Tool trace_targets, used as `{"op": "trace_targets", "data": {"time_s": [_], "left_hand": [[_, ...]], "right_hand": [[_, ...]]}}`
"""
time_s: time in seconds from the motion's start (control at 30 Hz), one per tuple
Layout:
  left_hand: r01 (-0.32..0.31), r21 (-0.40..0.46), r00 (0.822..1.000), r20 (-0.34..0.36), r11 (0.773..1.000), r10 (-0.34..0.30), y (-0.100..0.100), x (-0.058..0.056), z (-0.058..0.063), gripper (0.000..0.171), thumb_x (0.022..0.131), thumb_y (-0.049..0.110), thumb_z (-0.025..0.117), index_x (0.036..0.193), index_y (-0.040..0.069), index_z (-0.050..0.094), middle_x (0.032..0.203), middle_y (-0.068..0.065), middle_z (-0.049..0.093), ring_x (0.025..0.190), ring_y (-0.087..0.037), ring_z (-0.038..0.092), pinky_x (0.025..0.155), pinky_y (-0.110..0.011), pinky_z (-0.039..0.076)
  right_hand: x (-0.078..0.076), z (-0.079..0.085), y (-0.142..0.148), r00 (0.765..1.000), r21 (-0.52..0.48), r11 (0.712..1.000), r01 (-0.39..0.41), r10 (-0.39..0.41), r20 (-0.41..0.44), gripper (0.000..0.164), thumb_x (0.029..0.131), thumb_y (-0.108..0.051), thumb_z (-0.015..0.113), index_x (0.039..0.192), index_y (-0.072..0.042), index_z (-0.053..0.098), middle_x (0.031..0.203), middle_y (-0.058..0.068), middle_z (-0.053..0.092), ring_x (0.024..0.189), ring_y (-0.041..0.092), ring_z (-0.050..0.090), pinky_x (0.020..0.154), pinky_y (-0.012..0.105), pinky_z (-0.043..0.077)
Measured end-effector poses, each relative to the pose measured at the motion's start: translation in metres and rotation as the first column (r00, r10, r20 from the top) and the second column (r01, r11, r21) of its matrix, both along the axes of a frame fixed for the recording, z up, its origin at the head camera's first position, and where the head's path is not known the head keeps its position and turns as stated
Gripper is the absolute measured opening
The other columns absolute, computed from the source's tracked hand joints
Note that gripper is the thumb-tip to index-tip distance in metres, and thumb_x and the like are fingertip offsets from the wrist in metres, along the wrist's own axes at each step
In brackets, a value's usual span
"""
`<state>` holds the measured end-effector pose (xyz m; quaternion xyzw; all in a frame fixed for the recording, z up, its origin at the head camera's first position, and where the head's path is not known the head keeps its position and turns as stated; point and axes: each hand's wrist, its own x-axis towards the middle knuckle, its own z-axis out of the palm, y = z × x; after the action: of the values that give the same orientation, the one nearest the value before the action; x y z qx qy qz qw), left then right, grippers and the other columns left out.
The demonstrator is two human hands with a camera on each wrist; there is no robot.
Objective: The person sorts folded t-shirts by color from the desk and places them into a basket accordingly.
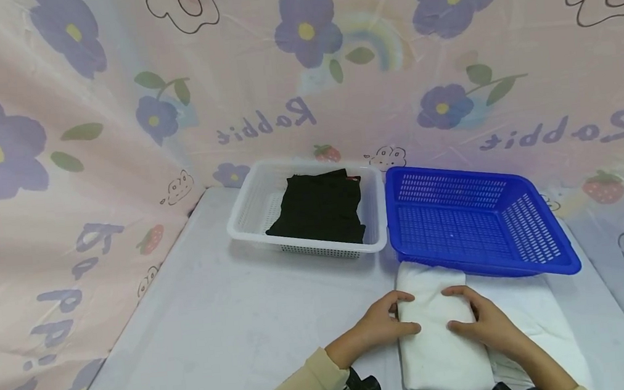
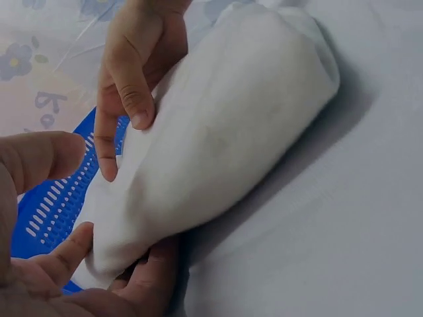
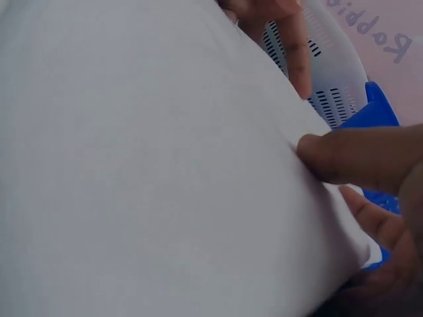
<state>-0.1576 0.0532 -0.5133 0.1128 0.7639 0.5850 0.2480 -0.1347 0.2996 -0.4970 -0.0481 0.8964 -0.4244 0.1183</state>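
A folded white cloth (image 1: pixel 443 357) lies lengthwise on the table, its far end at the front of the blue basket (image 1: pixel 485 269). My left hand (image 1: pixel 381 324) holds its left edge; in the left wrist view some of those fingers (image 2: pixel 155 274) tuck under the fold. From the opposite side my right hand (image 1: pixel 487 321) grips the cloth, and in the right wrist view its thumb (image 3: pixel 320 157) presses into the top layer. More white fabric (image 1: pixel 534 312) spreads flat on the right, partly hidden by the right hand and forearm.
A white basket (image 1: pixel 248 228) stands at the back, left of the blue one, with a folded black garment (image 1: pixel 321 209) inside. Printed curtain (image 1: pixel 256 70) hangs behind and along the sides of the white table (image 1: pixel 201 335). Dark wrist mounts (image 1: pixel 365 388) sit by both forearms.
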Motion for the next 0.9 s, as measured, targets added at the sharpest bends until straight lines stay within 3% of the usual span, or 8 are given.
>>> {"op": "trace_targets", "data": {"time_s": [0.1,0.17,0.27,0.4,0.57,0.77,0.9], "left_hand": [[0.009,0.006,1.000,0.019,1.000,-0.009,-0.002,0.000,-0.002,0.048,0.076,0.021,0.079,0.120,0.030,0.061,0.092,0.003,0.060,0.077,-0.007,0.051,0.069,-0.023,0.041],[0.035,0.000,0.999,-0.005,0.999,-0.035,-0.002,0.001,-0.003,0.049,0.077,0.020,0.078,0.121,0.031,0.060,0.093,0.004,0.059,0.077,-0.007,0.051,0.068,-0.022,0.042],[0.068,-0.045,0.994,-0.077,0.997,-0.071,-0.002,0.004,-0.004,0.052,0.077,0.022,0.078,0.123,0.034,0.058,0.105,0.008,0.060,0.084,-0.003,0.051,0.073,-0.021,0.043],[0.054,-0.106,0.988,-0.137,0.993,-0.068,-0.001,0.007,-0.004,0.054,0.074,0.020,0.079,0.120,0.038,0.058,0.112,0.013,0.059,0.089,-0.001,0.051,0.076,-0.021,0.043],[0.029,-0.083,0.993,-0.112,0.996,-0.039,-0.005,0.011,-0.003,0.055,0.072,0.012,0.079,0.117,0.035,0.059,0.101,0.010,0.059,0.082,-0.003,0.050,0.072,-0.021,0.043],[0.033,-0.072,0.992,-0.119,0.997,-0.041,-0.012,0.016,-0.001,0.054,0.072,0.013,0.079,0.117,0.035,0.059,0.114,0.007,0.060,0.090,-0.003,0.052,0.077,-0.022,0.045],[0.048,-0.081,0.989,-0.132,0.996,-0.059,-0.020,0.018,0.006,0.052,0.073,0.015,0.079,0.117,0.035,0.059,0.123,0.006,0.059,0.103,-0.003,0.052,0.084,-0.025,0.046]], "right_hand": [[0.001,-0.004,-0.003,0.999,0.052,0.999,0.001,0.001,-0.035,0.062,0.080,-0.024,0.078,0.133,-0.018,0.049,0.121,0.017,0.059,0.091,0.009,0.058,0.070,0.026,0.050],[0.002,-0.005,-0.004,0.999,0.074,0.997,-0.002,0.006,-0.048,0.061,0.079,-0.026,0.078,0.133,-0.020,0.049,0.126,0.016,0.058,0.095,0.009,0.058,0.072,0.026,0.049],[0.005,-0.005,-0.006,0.998,0.077,0.997,-0.017,0.022,-0.057,0.062,0.081,-0.027,0.077,0.135,-0.021,0.048,0.134,0.017,0.053,0.100,0.015,0.057,0.073,0.028,0.049],[0.010,-0.004,-0.008,0.999,0.048,0.999,-0.024,0.026,-0.044,0.062,0.082,-0.028,0.076,0.136,-0.023,0.046,0.139,0.018,0.049,0.104,0.018,0.056,0.074,0.031,0.048],[0.018,-0.003,-0.012,0.993,0.083,0.995,-0.052,0.061,-0.102,0.059,0.083,-0.029,0.075,0.135,-0.024,0.048,0.136,0.013,0.052,0.103,0.005,0.054,0.075,0.025,0.047],[0.027,0.002,-0.020,0.974,0.128,0.988,-0.082,0.107,-0.198,0.060,0.081,-0.025,0.077,0.135,-0.023,0.050,0.132,0.009,0.057,0.103,-0.002,0.052,0.075,0.022,0.047],[0.033,0.005,-0.024,0.969,0.099,0.989,-0.113,0.131,-0.209,0.061,0.082,-0.023,0.076,0.136,-0.020,0.049,0.131,0.008,0.055,0.103,-0.004,0.052,0.075,0.020,0.047]]}}
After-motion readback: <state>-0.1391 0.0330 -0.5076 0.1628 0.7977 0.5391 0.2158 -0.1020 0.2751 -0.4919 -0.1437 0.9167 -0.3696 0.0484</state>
